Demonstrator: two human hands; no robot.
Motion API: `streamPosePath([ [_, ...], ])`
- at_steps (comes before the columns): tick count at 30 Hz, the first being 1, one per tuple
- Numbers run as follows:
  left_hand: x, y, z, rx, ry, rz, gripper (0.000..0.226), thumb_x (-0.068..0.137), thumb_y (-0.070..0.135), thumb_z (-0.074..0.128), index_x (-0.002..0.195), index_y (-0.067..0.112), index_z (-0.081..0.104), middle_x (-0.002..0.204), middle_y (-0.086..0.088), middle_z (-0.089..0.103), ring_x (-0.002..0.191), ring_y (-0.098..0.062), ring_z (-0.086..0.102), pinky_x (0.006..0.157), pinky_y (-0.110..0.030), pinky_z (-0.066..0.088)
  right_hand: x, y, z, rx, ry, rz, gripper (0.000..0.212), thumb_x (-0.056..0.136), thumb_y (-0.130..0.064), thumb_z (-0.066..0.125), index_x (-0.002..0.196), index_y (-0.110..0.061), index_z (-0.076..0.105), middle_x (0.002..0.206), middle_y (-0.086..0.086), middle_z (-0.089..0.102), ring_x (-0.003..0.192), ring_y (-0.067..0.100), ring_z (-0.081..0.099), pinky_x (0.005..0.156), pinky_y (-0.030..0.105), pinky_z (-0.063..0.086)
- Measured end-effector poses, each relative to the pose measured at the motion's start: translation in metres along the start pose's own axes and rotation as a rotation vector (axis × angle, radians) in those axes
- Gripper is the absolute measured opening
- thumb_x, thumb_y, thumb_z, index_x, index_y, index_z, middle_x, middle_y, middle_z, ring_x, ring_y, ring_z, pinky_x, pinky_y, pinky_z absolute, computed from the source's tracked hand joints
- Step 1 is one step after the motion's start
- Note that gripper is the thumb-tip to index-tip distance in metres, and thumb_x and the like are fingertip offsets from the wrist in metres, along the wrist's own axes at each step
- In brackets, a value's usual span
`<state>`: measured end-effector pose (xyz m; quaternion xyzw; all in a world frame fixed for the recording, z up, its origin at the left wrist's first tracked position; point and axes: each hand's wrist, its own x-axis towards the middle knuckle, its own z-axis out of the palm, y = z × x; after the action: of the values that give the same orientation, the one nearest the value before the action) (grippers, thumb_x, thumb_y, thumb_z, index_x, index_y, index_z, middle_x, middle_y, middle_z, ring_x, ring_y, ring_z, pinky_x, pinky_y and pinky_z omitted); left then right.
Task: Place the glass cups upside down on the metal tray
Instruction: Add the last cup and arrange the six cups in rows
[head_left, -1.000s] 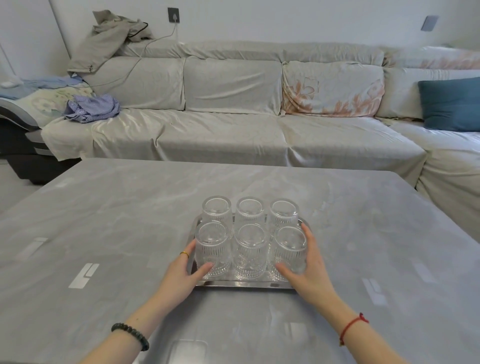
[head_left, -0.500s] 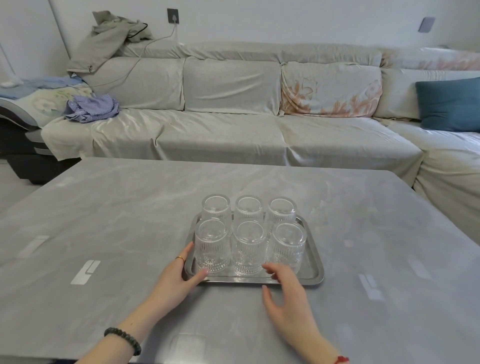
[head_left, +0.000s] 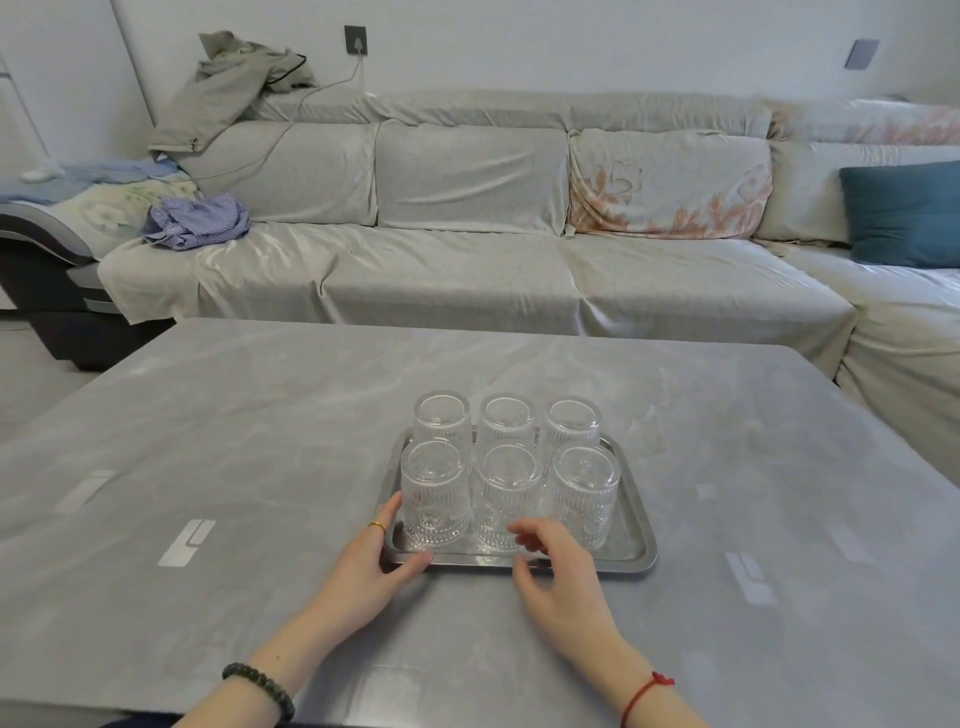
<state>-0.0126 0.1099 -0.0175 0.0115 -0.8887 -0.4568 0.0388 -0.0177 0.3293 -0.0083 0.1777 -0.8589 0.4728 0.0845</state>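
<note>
Several ribbed glass cups (head_left: 506, 483) stand upside down in two rows on the metal tray (head_left: 638, 501), near the middle of the grey table (head_left: 249, 415). My left hand (head_left: 369, 566) is at the tray's near left corner, thumb on the front rim and fingers along the left side beside the front left cup (head_left: 434, 499). My right hand (head_left: 561, 582) is at the tray's front edge with fingers apart and curled, their tips just short of the middle front cup. It holds nothing.
A long grey sofa (head_left: 467, 270) runs behind the table and around its right side. It carries a teal cushion (head_left: 904, 213), a blue striped cloth (head_left: 197, 221) and a jacket (head_left: 234, 88). White markings (head_left: 187, 543) are set into the tabletop.
Both hands let go of the front cups. My left hand dropped to the tray's near left corner; my right hand pulled back, then came forward to the front rim.
</note>
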Motion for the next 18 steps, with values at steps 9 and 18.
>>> streamPosePath([
  [9, -0.003, 0.010, 0.006, -0.014, 0.034, 0.049, 0.072, 0.075, 0.027, 0.069, 0.120, 0.052, 0.019, 0.081, 0.027, 0.060, 0.074, -0.001, 0.060, 0.076, -0.008, 0.042, 0.005, -0.005, 0.005, 0.076, -0.039, 0.031, 0.039, 0.081, -0.003, 0.057, 0.109, -0.030, 0.055, 0.100, -0.009, 0.063, 0.097, 0.001, 0.057, 0.086, 0.009, 0.042],
  [18, 0.008, 0.021, 0.011, -0.010, 0.133, 0.007, 0.052, 0.086, 0.031, 0.055, 0.134, 0.022, 0.036, 0.117, 0.000, 0.065, 0.107, -0.018, 0.058, 0.105, -0.048, 0.035, 0.004, 0.024, -0.032, 0.130, 0.455, 0.243, 0.051, 0.076, 0.000, 0.063, 0.115, -0.024, 0.042, 0.106, -0.001, 0.045, 0.086, 0.020, 0.052, 0.075, 0.026, 0.047],
])
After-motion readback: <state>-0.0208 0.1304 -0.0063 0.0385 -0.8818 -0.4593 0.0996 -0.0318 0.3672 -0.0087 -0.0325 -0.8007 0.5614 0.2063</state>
